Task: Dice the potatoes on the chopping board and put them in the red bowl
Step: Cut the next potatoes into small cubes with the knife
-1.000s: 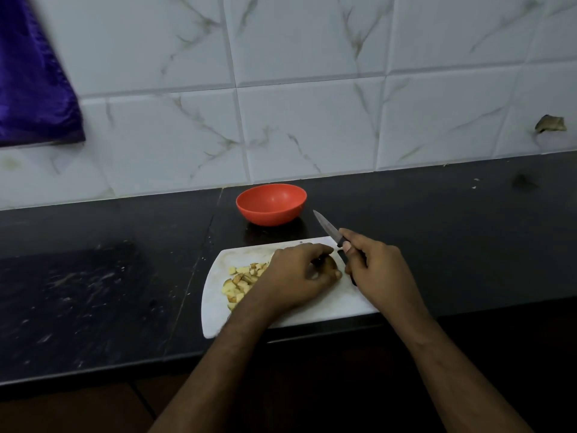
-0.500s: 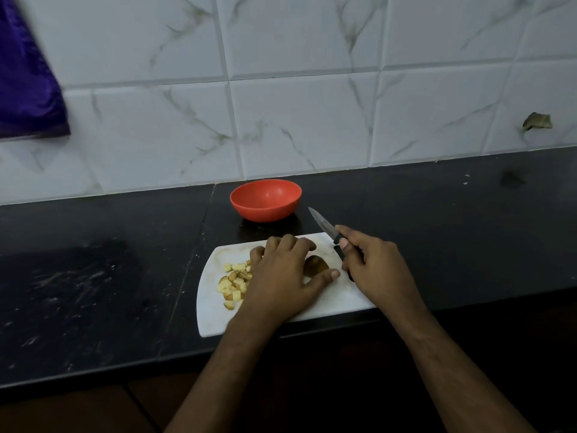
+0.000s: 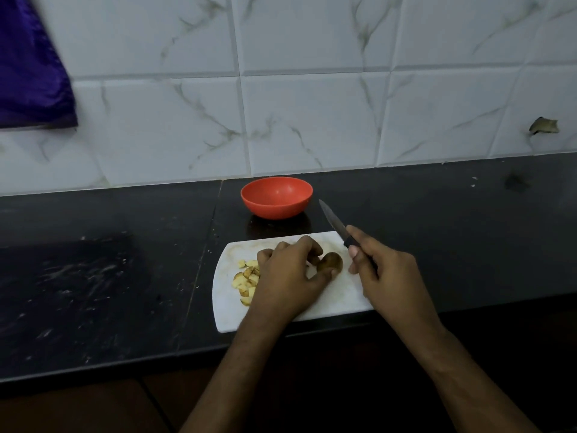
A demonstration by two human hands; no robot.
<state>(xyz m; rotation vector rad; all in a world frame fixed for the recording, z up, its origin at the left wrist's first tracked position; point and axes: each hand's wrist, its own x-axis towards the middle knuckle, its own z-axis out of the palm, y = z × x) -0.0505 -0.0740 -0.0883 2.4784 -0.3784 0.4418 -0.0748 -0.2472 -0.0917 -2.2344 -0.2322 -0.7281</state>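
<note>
A white chopping board (image 3: 331,303) is lying at the near edge of the dark surface (image 3: 125,276), and both hands are working over it. The left hand (image 3: 288,276) is resting on the middle of the board with its fingers curled, and its thumb and fingertips are touching a brown, unpeeled potato piece (image 3: 330,261) that is sitting just to its right; the hand is holding that piece steady against the board. The right hand (image 3: 385,270) is gripping the black handle of a knife (image 3: 338,225), with its fingers wrapped around it. The blade is pointing far and to the left, raised off the board and angled toward the red bowl (image 3: 276,196), not touching the potato. A small heap of diced potato (image 3: 245,281) is lying on the left part of the board, partly hidden behind the left hand. The red bowl is standing on the surface just beyond the far edge of the board, and nothing is showing inside it. Behind the surface, white marbled wall tiles (image 3: 312,120) are rising, and a purple cloth (image 3: 31,73) is hanging at the far left.
</note>
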